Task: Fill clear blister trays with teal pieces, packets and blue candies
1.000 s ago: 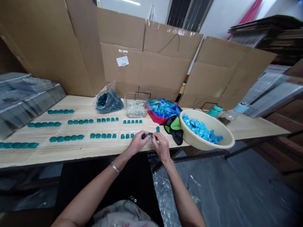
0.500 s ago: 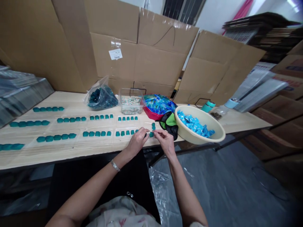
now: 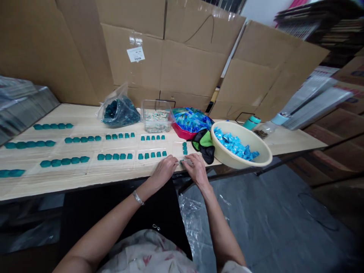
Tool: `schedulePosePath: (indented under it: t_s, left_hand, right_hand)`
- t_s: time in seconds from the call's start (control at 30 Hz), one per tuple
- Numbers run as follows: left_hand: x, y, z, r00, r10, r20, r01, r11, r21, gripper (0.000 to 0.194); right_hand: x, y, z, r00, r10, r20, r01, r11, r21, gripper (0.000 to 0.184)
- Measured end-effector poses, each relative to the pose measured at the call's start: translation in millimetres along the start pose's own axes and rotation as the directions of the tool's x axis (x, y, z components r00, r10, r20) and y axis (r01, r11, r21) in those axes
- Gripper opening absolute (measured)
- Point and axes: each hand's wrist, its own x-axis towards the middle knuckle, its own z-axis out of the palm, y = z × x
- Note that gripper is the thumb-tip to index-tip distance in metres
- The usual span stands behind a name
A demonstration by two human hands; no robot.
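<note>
My left hand (image 3: 165,169) and my right hand (image 3: 196,169) meet low over the front edge of the table, fingertips almost together. A small teal piece (image 3: 182,162) shows between them, against the pinched fingers of my right hand. My left thumb and forefinger are pinched too, with a thin pale bit at their tips that is too small to name. Just beyond, a short column of teal pieces (image 3: 184,148) lies on a clear sheet. Left of my hands, rows of teal pieces (image 3: 152,154) lie on similar clear sheets.
Behind stand a plastic bag of dark teal pieces (image 3: 121,112), a clear tub (image 3: 157,127) and a red basin (image 3: 179,132) of blue strips. To the right are a green-and-black cloth item (image 3: 205,143), a cream basin (image 3: 241,163) of blue packets and a teal bottle (image 3: 251,122).
My hands have shifted slightly, and the lowest teal piece now sits apart from the column, between my fingertips. The camera view has tilted down a little.
</note>
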Motion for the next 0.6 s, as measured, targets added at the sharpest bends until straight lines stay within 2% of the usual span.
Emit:
schedulePosePath:
  t_s: [0.07,0.17,0.23,0.3,0.37,0.43,0.53,0.6]
  left_hand:
    - [0,-2,0.9,1.000,-0.004,-0.013,0.004,1.000,-0.013,0.019]
    - [0,-4,2.1,0.999,-0.007,-0.033,0.005,0.998,-0.056,0.017]
    - [2,-6,2.0,0.998,0.007,-0.064,-0.015,0.994,-0.112,0.016]
    - [4,-6,1.0,0.994,0.023,-0.103,-0.042,0.982,-0.186,0.019]
    - [6,-4,-0.6,0.992,0.033,-0.125,-0.065,0.964,-0.256,0.019]
    - [8,-2,-2.4,0.992,0.031,-0.123,-0.067,0.951,-0.303,0.014]
    - [9,3,-4.6,0.993,-0.007,-0.121,-0.035,0.939,-0.341,0.009]
    - [9,6,-5.7,0.989,-0.036,-0.143,-0.019,0.931,-0.365,0.011]
  right_hand:
    - [-3,-1,1,0.998,-0.038,0.052,0.042,0.996,-0.076,0.016]
    - [-4,-2,4,0.998,-0.044,0.045,0.047,0.996,-0.080,0.017]
    - [-3,-3,5,0.999,-0.022,0.029,0.022,1.000,0.010,0.018]
    - [-2,-5,3,0.998,0.036,0.045,-0.044,0.984,0.175,0.020]
    - [-1,-8,0,0.990,0.119,0.082,-0.141,0.920,0.366,0.022]
    - [-1,-11,-2,0.969,0.213,0.127,-0.248,0.815,0.524,0.023]
    - [-2,-14,-4,0.914,0.366,0.173,-0.383,0.645,0.661,0.025]
    - [-4,-14,-4,0.883,0.435,0.173,-0.419,0.568,0.709,0.028]
